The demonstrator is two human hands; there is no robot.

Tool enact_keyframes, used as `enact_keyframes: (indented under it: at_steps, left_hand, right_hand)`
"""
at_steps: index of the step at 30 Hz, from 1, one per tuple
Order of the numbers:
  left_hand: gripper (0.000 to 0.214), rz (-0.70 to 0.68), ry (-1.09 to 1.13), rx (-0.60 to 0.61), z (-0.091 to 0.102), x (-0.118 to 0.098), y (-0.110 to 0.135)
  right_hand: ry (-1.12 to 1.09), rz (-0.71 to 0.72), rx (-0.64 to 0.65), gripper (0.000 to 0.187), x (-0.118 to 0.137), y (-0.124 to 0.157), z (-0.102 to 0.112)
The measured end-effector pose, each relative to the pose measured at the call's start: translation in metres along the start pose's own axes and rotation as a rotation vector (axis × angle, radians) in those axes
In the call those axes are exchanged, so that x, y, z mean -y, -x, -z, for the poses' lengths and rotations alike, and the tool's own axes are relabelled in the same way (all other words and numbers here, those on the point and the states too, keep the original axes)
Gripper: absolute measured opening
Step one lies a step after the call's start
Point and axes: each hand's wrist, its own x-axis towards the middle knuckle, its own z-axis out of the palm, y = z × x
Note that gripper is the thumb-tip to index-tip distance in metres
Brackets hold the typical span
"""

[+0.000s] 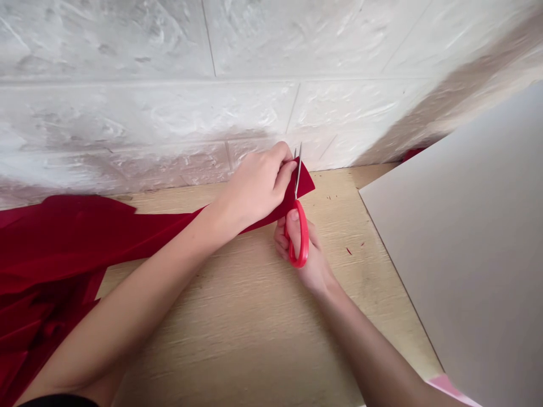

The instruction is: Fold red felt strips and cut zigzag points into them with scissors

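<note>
My left hand (263, 182) pinches the narrow end of a dark red cloth (148, 234) near the wall. The cloth runs back under my left forearm to a larger pile at the left. My right hand (309, 249) grips scissors (302, 240) with red handles, its thumb through one loop. The scissor blades point away from me, slightly apart, with the cloth's end between them. A small corner of cloth sticks out to the right of the blades. My left fingertips are close beside the blades.
A whitish brick-patterned wall (178, 113) rises behind the pale wooden surface (237, 322). A large white board (466, 226) stands or leans at the right. Small red scraps (348, 251) lie on the wood, and something pink (445, 385) shows at the lower right.
</note>
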Motion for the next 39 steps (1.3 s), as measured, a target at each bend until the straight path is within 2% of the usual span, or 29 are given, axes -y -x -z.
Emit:
enact_keyframes:
  at_steps: [15, 28, 39]
  left_hand:
    - [0.021, 0.003, 0.006, 0.025, -0.0014, -0.0004, 0.0002]
    - [0.021, 0.009, 0.032, 0.049, -0.0052, 0.0008, 0.0004]
    - [0.021, -0.007, 0.010, 0.055, -0.0070, 0.0023, -0.0001]
  right_hand:
    - [-0.006, -0.024, 0.016, 0.059, 0.0031, 0.0009, 0.0009]
    - [0.015, -0.059, -0.034, 0.064, 0.0053, -0.0007, 0.0016]
    - [-0.008, -0.055, 0.029, 0.063, 0.0037, -0.0010, 0.0062]
